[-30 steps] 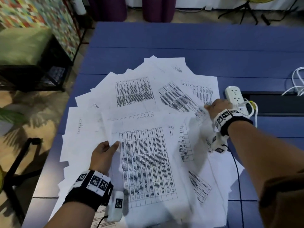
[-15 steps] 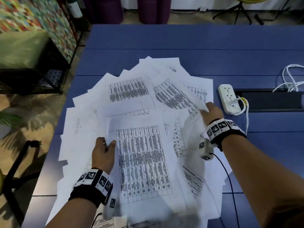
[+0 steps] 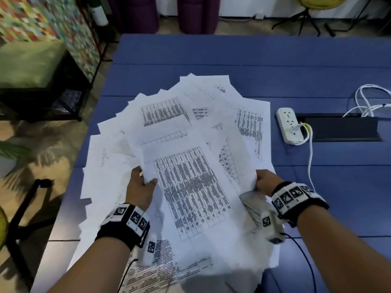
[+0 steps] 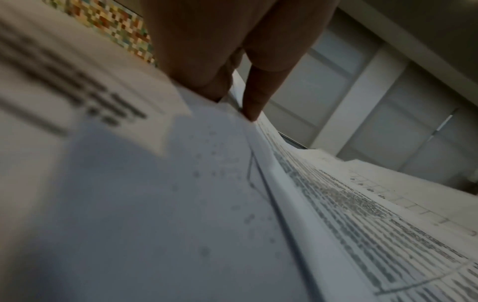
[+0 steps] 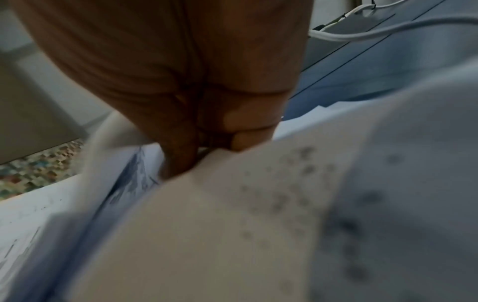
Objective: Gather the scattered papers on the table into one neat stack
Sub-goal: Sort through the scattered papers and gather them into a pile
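Observation:
Several white printed papers (image 3: 190, 187) lie fanned out over the blue table (image 3: 254, 60), some hanging past its near edge. My left hand (image 3: 146, 182) pinches the left edge of the top sheets, thumb on top. At the right edge of the same bundle my right hand (image 3: 261, 180) grips the sheets. In the left wrist view a thumb and finger of the left hand (image 4: 240, 98) clamp the paper edges (image 4: 284, 194). In the right wrist view the curled fingers of the right hand (image 5: 207, 143) press into the papers (image 5: 207, 224).
A white power strip (image 3: 289, 125) with a plugged white cable lies right of the papers, beside a black cable slot (image 3: 342, 130). A dark bench with a green cushion (image 3: 31, 66) stands off the table's left side. Chairs stand beyond the far edge.
My right hand has come from the far right side near the power strip toward me, dragging sheets inward. The left hand has kept its pinch on the left edge.

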`<action>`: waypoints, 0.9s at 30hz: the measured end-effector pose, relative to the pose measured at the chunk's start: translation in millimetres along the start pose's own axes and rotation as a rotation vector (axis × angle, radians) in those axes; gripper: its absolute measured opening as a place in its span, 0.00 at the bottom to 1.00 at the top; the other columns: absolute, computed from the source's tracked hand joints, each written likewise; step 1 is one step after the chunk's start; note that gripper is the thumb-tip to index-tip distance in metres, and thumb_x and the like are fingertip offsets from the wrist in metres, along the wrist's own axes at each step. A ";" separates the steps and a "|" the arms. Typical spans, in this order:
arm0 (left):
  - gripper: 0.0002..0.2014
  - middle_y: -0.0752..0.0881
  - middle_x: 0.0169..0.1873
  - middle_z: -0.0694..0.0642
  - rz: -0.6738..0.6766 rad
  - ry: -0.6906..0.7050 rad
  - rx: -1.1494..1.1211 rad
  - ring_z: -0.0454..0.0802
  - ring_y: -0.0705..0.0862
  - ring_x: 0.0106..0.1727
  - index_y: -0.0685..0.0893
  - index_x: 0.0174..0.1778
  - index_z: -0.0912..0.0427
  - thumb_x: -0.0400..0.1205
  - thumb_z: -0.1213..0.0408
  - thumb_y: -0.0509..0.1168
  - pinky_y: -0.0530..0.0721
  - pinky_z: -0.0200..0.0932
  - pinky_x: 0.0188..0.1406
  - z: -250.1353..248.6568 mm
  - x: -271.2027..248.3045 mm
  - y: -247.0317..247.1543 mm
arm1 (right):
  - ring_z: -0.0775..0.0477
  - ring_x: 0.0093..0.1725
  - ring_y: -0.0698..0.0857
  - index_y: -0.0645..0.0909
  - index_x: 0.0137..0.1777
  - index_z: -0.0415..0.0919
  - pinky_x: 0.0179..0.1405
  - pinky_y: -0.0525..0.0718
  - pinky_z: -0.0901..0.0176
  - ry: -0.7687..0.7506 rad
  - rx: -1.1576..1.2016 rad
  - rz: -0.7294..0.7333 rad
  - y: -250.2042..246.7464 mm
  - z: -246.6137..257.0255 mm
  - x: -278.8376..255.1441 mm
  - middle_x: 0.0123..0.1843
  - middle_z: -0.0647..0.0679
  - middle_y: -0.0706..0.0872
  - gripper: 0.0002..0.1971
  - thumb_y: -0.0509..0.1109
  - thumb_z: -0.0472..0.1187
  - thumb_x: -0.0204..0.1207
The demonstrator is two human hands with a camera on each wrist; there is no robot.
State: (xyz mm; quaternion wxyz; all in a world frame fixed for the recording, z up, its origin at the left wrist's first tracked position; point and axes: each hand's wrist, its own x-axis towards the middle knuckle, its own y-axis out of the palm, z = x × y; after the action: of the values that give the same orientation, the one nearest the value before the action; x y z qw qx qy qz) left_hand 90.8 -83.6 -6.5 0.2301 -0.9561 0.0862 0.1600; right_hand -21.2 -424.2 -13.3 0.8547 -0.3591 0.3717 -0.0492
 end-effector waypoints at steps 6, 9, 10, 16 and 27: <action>0.25 0.80 0.68 0.67 0.050 -0.042 -0.005 0.65 0.78 0.69 0.66 0.76 0.64 0.84 0.73 0.64 0.76 0.53 0.66 6.0 2.6 -0.1 | 0.37 0.59 0.82 0.80 0.62 0.37 0.66 0.77 0.45 0.207 0.603 -0.139 -6.0 17.0 -6.8 0.60 0.37 0.84 0.34 0.52 0.67 0.80; 0.29 0.77 0.72 0.64 0.081 -0.022 0.001 0.64 0.74 0.74 0.65 0.79 0.60 0.83 0.67 0.68 0.73 0.62 0.73 6.1 1.6 2.9 | 0.40 0.67 0.78 0.74 0.70 0.35 0.64 0.72 0.55 0.064 0.383 -0.162 1.6 28.4 -16.7 0.63 0.44 0.80 0.28 0.67 0.56 0.78; 0.29 0.76 0.74 0.64 0.077 -0.019 0.004 0.63 0.74 0.75 0.64 0.79 0.60 0.83 0.67 0.68 0.73 0.62 0.74 4.9 1.3 3.4 | 0.40 0.65 0.79 0.76 0.68 0.34 0.60 0.74 0.57 0.011 0.306 -0.218 5.1 29.6 -15.6 0.61 0.44 0.81 0.24 0.71 0.48 0.78; 0.27 0.79 0.70 0.65 0.062 -0.031 0.011 0.63 0.78 0.70 0.68 0.76 0.65 0.82 0.76 0.67 0.76 0.47 0.62 13.3 2.3 -0.1 | 0.43 0.35 0.76 0.76 0.39 0.35 0.33 0.70 0.61 0.061 0.121 -0.509 -0.3 26.9 -7.7 0.34 0.42 0.77 0.09 0.72 0.36 0.76; 0.29 0.79 0.70 0.65 0.089 -0.077 -0.072 0.64 0.78 0.70 0.68 0.77 0.62 0.81 0.76 0.68 0.77 0.59 0.70 22.9 3.3 -2.4 | 0.37 0.39 0.78 0.73 0.44 0.35 0.37 0.71 0.54 -0.182 0.004 -0.679 -30.3 49.4 -24.0 0.43 0.39 0.77 0.03 0.63 0.31 0.80</action>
State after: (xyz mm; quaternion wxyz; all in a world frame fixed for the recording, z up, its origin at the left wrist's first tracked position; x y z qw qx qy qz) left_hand 88.4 -71.1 -25.9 0.1911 -0.9522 0.1138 0.2095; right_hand 0.2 -409.6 43.8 0.8198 -0.4635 0.1532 -0.2993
